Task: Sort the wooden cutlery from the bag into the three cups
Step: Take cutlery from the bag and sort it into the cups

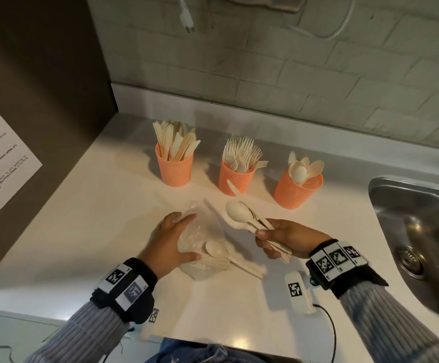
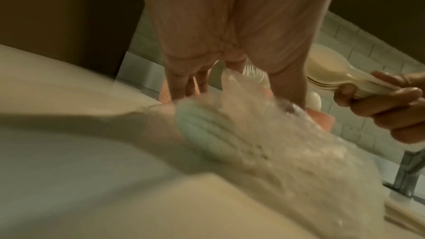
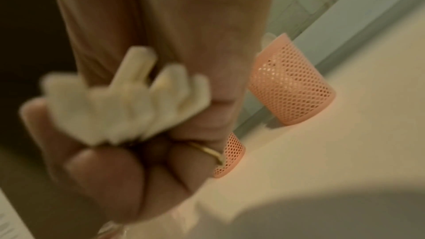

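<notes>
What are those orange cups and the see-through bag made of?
The cups look like moulded plastic, matt orange, with mesh holes through the walls. The bag under the left hand seems thin clear plastic film: it crinkles, shines, and shows a spoon inside.

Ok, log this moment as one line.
right hand: grips spoon bundle above counter | left hand: rests on bag | cutlery left by bag | spoon cup: part filled

Left hand (image 1: 171, 242) flat, fingers (image 1: 187, 218) straight, palm down; right hand (image 1: 289, 238) fingers curled tight, gripping
</notes>
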`<state>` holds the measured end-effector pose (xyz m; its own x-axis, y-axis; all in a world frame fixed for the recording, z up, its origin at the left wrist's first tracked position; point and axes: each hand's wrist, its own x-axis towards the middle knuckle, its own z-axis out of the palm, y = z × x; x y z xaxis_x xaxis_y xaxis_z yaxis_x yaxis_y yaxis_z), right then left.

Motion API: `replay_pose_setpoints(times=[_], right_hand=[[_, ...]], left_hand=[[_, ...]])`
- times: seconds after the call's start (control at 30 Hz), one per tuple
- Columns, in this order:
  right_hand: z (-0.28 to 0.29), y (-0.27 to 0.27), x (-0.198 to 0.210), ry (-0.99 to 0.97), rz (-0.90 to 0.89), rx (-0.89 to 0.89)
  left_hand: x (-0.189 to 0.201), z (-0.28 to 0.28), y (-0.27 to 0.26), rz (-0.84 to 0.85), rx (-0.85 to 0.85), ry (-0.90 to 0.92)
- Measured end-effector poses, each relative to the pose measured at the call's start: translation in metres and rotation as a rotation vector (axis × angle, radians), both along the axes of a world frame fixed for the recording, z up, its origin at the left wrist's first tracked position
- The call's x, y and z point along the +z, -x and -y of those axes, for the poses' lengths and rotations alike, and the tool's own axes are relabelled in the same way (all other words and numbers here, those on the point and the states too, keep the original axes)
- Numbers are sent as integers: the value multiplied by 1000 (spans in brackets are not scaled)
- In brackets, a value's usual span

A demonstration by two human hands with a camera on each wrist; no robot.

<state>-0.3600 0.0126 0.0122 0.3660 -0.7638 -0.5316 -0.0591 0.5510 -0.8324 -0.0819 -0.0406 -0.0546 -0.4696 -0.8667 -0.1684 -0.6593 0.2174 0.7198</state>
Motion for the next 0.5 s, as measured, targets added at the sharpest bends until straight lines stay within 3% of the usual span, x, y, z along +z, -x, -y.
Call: replay_pose_setpoints(times=[0.17,0.3,0.5], right_hand=[[-8,-6,-2,78,200,-235],[-15,-8,-2,160,249,-313],[-23,-9,-2,193,350,-392]], left_hand=[[27,1,6,-134,146,235],[41,-3,26,-68,37,340],[31,2,64,558,-271,306]])
